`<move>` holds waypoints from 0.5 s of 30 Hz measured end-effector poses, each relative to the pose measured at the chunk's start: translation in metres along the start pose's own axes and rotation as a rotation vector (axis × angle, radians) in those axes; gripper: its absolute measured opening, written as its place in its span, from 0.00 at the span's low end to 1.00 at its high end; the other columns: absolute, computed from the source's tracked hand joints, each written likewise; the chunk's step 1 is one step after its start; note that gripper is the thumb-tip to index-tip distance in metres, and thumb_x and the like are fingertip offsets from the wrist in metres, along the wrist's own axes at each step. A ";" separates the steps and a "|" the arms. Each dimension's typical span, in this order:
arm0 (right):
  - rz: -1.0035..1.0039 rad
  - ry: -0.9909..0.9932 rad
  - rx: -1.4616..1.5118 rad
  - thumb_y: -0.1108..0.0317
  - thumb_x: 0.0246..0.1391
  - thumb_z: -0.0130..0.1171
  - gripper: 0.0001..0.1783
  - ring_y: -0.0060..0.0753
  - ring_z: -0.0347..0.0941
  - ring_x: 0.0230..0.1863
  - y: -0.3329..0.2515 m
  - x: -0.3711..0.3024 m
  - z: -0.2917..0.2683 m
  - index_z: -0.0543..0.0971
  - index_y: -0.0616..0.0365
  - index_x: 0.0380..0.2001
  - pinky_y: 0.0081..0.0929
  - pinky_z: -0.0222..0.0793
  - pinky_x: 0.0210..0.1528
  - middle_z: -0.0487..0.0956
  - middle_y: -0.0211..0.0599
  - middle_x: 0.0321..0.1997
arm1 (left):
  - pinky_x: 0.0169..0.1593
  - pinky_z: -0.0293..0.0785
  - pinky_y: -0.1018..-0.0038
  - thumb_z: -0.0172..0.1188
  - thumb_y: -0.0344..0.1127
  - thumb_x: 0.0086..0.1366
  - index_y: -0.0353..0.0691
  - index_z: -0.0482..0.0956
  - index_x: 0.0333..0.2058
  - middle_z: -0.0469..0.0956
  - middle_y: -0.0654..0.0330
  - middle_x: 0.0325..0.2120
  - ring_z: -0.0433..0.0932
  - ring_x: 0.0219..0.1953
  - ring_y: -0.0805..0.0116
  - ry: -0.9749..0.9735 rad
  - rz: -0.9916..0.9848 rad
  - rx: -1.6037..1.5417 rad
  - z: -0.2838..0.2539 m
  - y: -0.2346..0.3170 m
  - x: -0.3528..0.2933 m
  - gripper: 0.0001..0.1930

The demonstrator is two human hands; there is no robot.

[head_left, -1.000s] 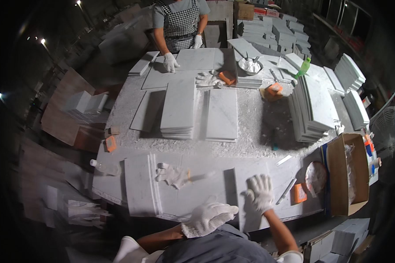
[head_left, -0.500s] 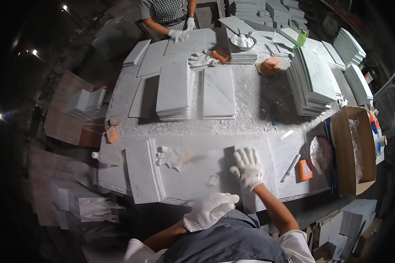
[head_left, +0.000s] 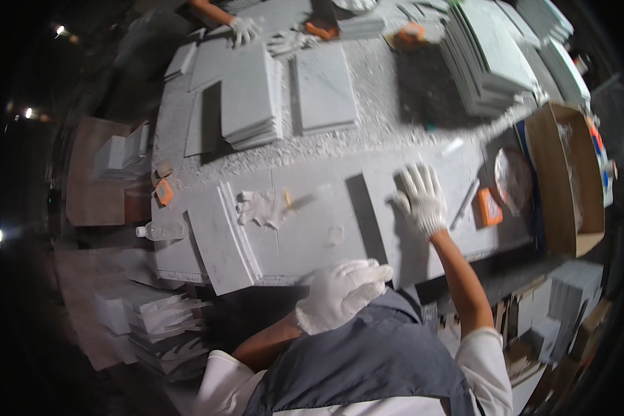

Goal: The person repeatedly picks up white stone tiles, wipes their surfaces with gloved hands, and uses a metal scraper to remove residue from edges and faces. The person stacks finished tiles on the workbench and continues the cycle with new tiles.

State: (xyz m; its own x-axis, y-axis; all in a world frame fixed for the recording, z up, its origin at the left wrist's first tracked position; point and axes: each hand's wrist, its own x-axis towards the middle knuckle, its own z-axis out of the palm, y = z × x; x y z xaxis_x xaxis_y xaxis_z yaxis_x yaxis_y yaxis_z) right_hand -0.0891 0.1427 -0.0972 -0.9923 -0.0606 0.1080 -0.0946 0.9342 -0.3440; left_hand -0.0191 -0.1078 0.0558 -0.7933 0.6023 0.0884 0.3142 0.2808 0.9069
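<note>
My right hand (head_left: 423, 199), in a white knit glove, lies over a pale marble tile (head_left: 390, 229) with its fingers spread. My left hand (head_left: 341, 294), gloved too, hovers by the table's near edge in front of my grey apron, fingers stretched out and close together, holding nothing visible. Between the hands and a leaning stack of tiles (head_left: 222, 239) on the left, a spare white glove (head_left: 260, 208) lies on the flat slabs. To the right of my right hand are a white marker-like stick (head_left: 464, 204) and an orange block (head_left: 490, 207).
Tile stacks (head_left: 248, 97) stand on the dusty table, with a taller stack (head_left: 489, 55) at the right. An open cardboard box (head_left: 568, 180) is at the right edge, a plastic bottle (head_left: 163, 230) at the left. Across the table shows another person's gloved hand (head_left: 244, 30).
The view has tilted, so the table sits higher in the picture. My right hand has slid slightly right over the tile; my left hand stays near the edge.
</note>
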 end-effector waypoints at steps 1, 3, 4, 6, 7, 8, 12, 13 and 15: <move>0.010 -0.024 -0.059 0.39 0.65 0.49 0.36 0.56 0.53 0.77 -0.001 0.007 0.002 0.69 0.51 0.67 0.50 0.44 0.79 0.64 0.47 0.73 | 0.54 0.78 0.64 0.61 0.39 0.72 0.38 0.85 0.48 0.86 0.54 0.40 0.84 0.46 0.53 -0.006 0.001 -0.023 0.004 0.000 -0.001 0.13; -0.015 -0.022 -0.084 0.39 0.65 0.48 0.36 0.54 0.54 0.77 -0.016 0.002 0.009 0.69 0.53 0.66 0.50 0.45 0.79 0.66 0.46 0.73 | 0.52 0.81 0.63 0.62 0.36 0.71 0.34 0.85 0.44 0.87 0.56 0.37 0.86 0.43 0.54 -0.052 0.033 -0.022 0.011 -0.005 0.000 0.11; 0.010 -0.203 -0.049 0.39 0.66 0.48 0.36 0.53 0.55 0.76 -0.023 -0.008 0.012 0.69 0.54 0.67 0.50 0.45 0.79 0.67 0.46 0.73 | 0.51 0.81 0.62 0.62 0.35 0.70 0.34 0.85 0.44 0.87 0.55 0.38 0.86 0.43 0.54 -0.057 0.042 -0.047 0.013 -0.007 0.000 0.11; -0.083 -0.129 -0.004 0.40 0.65 0.49 0.37 0.52 0.56 0.76 -0.042 -0.043 0.017 0.69 0.54 0.67 0.50 0.46 0.79 0.68 0.45 0.73 | 0.50 0.81 0.62 0.62 0.34 0.69 0.34 0.86 0.43 0.87 0.55 0.38 0.86 0.43 0.53 -0.072 0.027 -0.057 0.016 -0.012 -0.001 0.10; -0.159 -0.112 0.009 0.39 0.64 0.50 0.37 0.52 0.57 0.76 -0.050 -0.070 0.017 0.70 0.53 0.67 0.51 0.47 0.79 0.67 0.45 0.73 | 0.50 0.81 0.62 0.62 0.34 0.69 0.34 0.86 0.43 0.87 0.54 0.39 0.86 0.43 0.53 -0.066 0.017 -0.044 0.017 -0.014 -0.003 0.10; -0.179 -0.127 0.007 0.38 0.63 0.50 0.37 0.51 0.59 0.75 -0.054 -0.098 0.014 0.72 0.53 0.64 0.51 0.49 0.78 0.70 0.43 0.71 | 0.50 0.81 0.62 0.62 0.33 0.69 0.35 0.86 0.43 0.87 0.54 0.39 0.86 0.43 0.53 -0.062 0.005 -0.015 0.016 -0.015 -0.005 0.10; 0.105 -0.179 0.082 0.35 0.62 0.48 0.36 0.57 0.66 0.67 -0.017 -0.186 -0.014 0.76 0.56 0.54 0.53 0.59 0.71 0.74 0.47 0.62 | 0.50 0.79 0.62 0.62 0.32 0.68 0.35 0.85 0.44 0.87 0.52 0.41 0.85 0.44 0.53 -0.107 -0.084 -0.020 0.012 -0.025 -0.006 0.10; 0.192 -0.170 0.063 0.35 0.63 0.47 0.35 0.58 0.67 0.66 -0.003 -0.203 -0.020 0.76 0.57 0.53 0.53 0.61 0.70 0.74 0.48 0.61 | 0.50 0.79 0.62 0.63 0.32 0.68 0.35 0.85 0.44 0.87 0.52 0.42 0.85 0.44 0.53 -0.130 -0.069 -0.010 0.012 -0.030 -0.004 0.10; 0.427 0.015 0.004 0.40 0.68 0.46 0.33 0.59 0.66 0.68 0.005 -0.238 -0.023 0.77 0.60 0.55 0.50 0.60 0.72 0.75 0.51 0.62 | 0.49 0.79 0.63 0.63 0.32 0.68 0.35 0.85 0.45 0.87 0.52 0.42 0.85 0.44 0.53 -0.170 -0.040 0.016 0.015 -0.045 0.002 0.11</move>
State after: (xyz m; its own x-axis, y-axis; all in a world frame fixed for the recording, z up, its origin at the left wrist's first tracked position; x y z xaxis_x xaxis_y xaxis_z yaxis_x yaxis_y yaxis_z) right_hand 0.1481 0.1702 -0.1031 -0.9412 0.3364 -0.0312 0.3240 0.8729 -0.3648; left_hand -0.0270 -0.1073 0.0093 -0.7063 0.7077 -0.0197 0.2938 0.3183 0.9013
